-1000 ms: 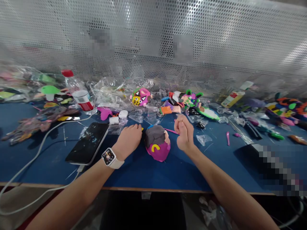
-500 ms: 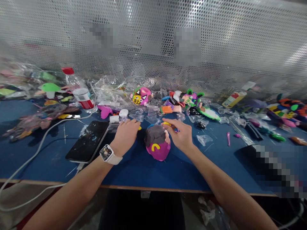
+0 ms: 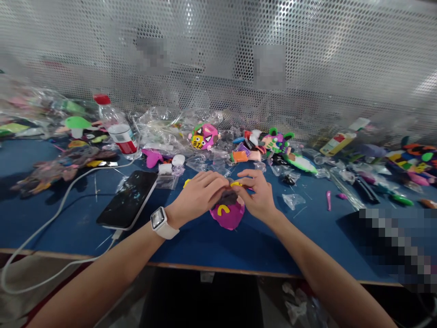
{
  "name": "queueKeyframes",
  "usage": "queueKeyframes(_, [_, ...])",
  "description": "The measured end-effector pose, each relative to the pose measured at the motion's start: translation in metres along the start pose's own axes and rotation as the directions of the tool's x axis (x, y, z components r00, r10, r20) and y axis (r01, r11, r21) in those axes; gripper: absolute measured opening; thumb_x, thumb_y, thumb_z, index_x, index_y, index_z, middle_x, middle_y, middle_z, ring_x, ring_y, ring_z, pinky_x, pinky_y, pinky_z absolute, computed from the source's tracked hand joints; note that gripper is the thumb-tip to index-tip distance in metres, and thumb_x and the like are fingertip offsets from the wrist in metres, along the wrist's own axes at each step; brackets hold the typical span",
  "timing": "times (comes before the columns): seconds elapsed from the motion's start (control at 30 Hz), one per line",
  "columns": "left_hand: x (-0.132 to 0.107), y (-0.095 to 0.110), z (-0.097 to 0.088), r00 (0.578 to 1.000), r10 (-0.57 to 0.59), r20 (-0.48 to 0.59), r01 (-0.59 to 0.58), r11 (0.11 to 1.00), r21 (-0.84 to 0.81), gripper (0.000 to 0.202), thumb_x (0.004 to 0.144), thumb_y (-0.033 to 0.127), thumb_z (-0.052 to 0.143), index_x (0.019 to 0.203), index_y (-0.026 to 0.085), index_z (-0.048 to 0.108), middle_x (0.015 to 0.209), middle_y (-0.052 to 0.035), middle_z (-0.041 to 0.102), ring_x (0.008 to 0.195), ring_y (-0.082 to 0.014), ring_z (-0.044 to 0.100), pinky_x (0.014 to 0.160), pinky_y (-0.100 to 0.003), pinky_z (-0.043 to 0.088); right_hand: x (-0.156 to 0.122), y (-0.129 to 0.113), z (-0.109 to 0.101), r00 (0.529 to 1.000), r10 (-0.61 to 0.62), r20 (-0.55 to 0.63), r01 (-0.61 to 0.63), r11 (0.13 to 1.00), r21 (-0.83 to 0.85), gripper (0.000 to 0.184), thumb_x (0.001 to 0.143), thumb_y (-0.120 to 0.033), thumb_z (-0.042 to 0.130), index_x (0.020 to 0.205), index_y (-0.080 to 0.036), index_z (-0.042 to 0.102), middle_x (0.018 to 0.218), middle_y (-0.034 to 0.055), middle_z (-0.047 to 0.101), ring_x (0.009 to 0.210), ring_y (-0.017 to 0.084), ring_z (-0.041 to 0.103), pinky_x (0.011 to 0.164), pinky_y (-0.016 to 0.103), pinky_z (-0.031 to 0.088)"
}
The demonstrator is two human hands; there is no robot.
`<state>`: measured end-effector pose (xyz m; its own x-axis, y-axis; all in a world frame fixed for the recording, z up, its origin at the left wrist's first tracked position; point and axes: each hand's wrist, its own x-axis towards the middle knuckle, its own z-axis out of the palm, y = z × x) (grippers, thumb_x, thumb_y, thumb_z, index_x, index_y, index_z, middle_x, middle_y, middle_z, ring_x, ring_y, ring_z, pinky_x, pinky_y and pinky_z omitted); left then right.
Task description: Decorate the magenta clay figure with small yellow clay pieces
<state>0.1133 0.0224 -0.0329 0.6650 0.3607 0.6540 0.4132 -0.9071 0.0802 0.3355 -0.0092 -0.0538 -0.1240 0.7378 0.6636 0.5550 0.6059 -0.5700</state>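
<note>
A modelling-clay ball (image 3: 229, 220), magenta with a dark grey top, sits on the table in front of me, partly hidden by my hands. A curved yellow clay strip (image 3: 223, 210) lies on its near side. Above the ball my right hand (image 3: 258, 195) pinches a small yellow piece of clay (image 3: 236, 184) between thumb and fingers. My left hand (image 3: 203, 193) is closed too, its fingertips meeting the left end of that piece. Another yellow clay lump (image 3: 186, 183) shows just beyond the left hand's back edge; whether the hand touches it I cannot tell.
Left of my hands lies a phone (image 3: 128, 200) with a white cable (image 3: 63, 207). Behind stand a bottle (image 3: 123, 136) and a painted-looking clay cat face (image 3: 204, 136). Plastic wrappers (image 3: 293, 200) and a pink tool (image 3: 328, 200) lie to the right. A perforated metal screen (image 3: 218, 59) closes the back.
My left hand has moved right, over the ball, and its fingertips have come to the yellow piece in my right hand. The lump at its left has come into view.
</note>
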Motion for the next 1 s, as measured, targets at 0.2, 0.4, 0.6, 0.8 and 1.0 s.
queueKeyframes(0.2, [-0.001,0.002,0.001,0.993,0.081,-0.087,-0.081,0.997,-0.004,0.021,0.109,0.026,0.051,0.127,0.021,0.061,0.108,-0.007,0.071,0.096,-0.0179,0.069,0.084,-0.033,0.058,-0.002,-0.002,-0.002,0.982,-0.122,0.146,0.117,0.992,0.047,0.038,0.11,-0.031,0.049,0.148,-0.032,0.048,0.109,0.0037,0.08,0.089,0.019,0.08,0.076,0.032,0.067])
queueKeyframes(0.4, [-0.002,0.003,0.003,0.99,0.024,-0.137,-0.027,0.999,-0.019,0.022,0.109,0.03,0.054,0.125,0.02,0.065,0.108,-0.0065,0.072,0.1,-0.0168,0.07,0.087,-0.033,0.06,-0.004,-0.004,-0.002,0.978,-0.112,0.176,0.107,0.993,0.042,0.039,0.113,-0.03,0.041,0.152,-0.032,0.044,0.109,0.0041,0.079,0.087,0.019,0.079,0.078,0.034,0.067])
queueKeyframes(0.6, [-0.002,0.004,0.003,0.976,0.022,-0.217,-0.031,0.999,-0.036,0.02,0.105,0.027,0.06,0.123,0.019,0.065,0.109,-0.0073,0.071,0.101,-0.0171,0.07,0.09,-0.032,0.061,-0.002,-0.005,-0.002,0.987,-0.137,0.083,0.129,0.987,0.098,0.034,0.109,-0.032,0.054,0.143,-0.03,0.055,0.103,0.0037,0.08,0.093,0.02,0.08,0.085,0.036,0.067])
queueKeyframes(0.8, [-0.003,0.005,0.005,0.974,-0.011,-0.226,-0.009,0.996,-0.088,0.02,0.104,0.022,0.061,0.123,0.021,0.069,0.109,-0.0071,0.072,0.1,-0.0166,0.071,0.087,-0.03,0.061,-0.004,-0.001,0.006,0.999,-0.043,-0.009,0.044,0.985,0.164,0.025,0.101,-0.038,0.068,0.125,-0.03,0.068,0.1,0.003,0.081,0.088,0.021,0.081,0.08,0.035,0.068])
queueKeyframes(1.0, [-0.004,0.009,0.008,0.964,0.014,-0.264,-0.045,0.993,-0.113,0.026,0.104,0.019,0.063,0.129,0.021,0.067,0.117,-0.0076,0.077,0.106,-0.0148,0.075,0.089,-0.027,0.064,-0.002,0.001,0.009,0.994,0.028,-0.103,0.0,0.966,0.26,0.023,0.093,-0.044,0.078,0.107,-0.027,0.072,0.091,0.0021,0.078,0.076,0.018,0.077,0.07,0.033,0.067])
